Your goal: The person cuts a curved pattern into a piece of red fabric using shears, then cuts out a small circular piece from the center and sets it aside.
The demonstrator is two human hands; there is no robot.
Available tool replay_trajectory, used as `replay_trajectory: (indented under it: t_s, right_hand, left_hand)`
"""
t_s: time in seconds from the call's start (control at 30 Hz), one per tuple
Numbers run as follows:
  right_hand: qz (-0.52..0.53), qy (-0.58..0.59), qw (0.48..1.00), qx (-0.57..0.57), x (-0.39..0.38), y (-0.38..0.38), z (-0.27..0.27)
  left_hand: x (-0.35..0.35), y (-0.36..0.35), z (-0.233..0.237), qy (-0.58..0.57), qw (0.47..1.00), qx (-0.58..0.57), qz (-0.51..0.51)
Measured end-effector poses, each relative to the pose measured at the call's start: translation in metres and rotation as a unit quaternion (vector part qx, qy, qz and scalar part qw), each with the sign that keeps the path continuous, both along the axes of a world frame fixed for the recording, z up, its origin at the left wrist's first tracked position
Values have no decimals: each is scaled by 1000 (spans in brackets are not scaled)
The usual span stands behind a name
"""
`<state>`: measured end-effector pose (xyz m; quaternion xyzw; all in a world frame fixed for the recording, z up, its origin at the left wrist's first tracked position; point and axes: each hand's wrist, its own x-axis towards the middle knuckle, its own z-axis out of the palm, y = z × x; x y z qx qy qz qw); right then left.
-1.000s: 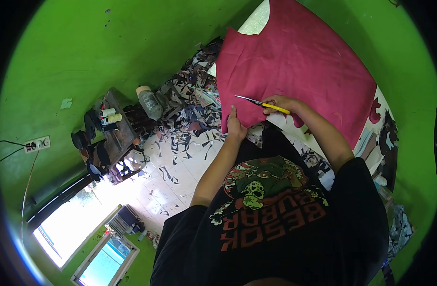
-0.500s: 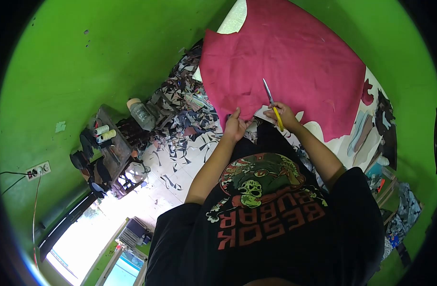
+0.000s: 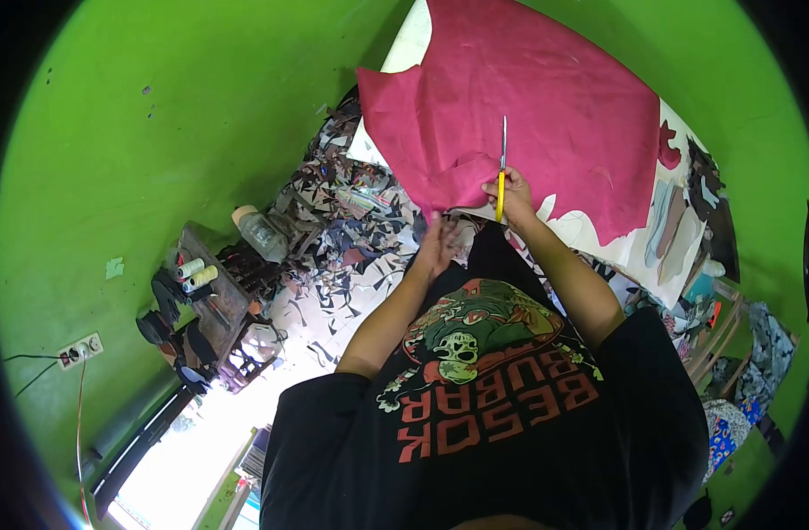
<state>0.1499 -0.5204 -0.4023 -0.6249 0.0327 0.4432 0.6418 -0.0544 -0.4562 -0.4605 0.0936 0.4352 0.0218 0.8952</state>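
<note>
A large dark pink sheet of leather-like material (image 3: 546, 97) lies over a pale board (image 3: 410, 42), its near edge bunched and lifted. My right hand (image 3: 516, 196) is closed on yellow-handled scissors (image 3: 501, 190), whose blades point away from me over the sheet. Its fingertips are also right at the lifted edge of the material. Just below the sheet's near left edge is my left hand (image 3: 435, 249), fingers apart and slightly blurred, with nothing visible in it.
Dark offcuts (image 3: 334, 203) cover the floor at left. A small wooden table (image 3: 219, 296) there carries thread spools (image 3: 198, 276), near a clear jar (image 3: 261, 233). Long cut pieces (image 3: 671, 231) lie on the board's right side. Green walls (image 3: 157, 159) close in both sides.
My left hand has come off the sheet's edge, fingers spreading. My right hand has turned the scissors more upright, and the near edge of the material is now more folded up.
</note>
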Motion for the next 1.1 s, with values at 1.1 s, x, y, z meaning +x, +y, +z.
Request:
replay_trajectory:
  t_s: [1.1]
  right_hand:
    - [203, 42, 978, -9, -94, -6, 68]
  left_hand:
    - [-28, 87, 20, 40, 980, 87, 174]
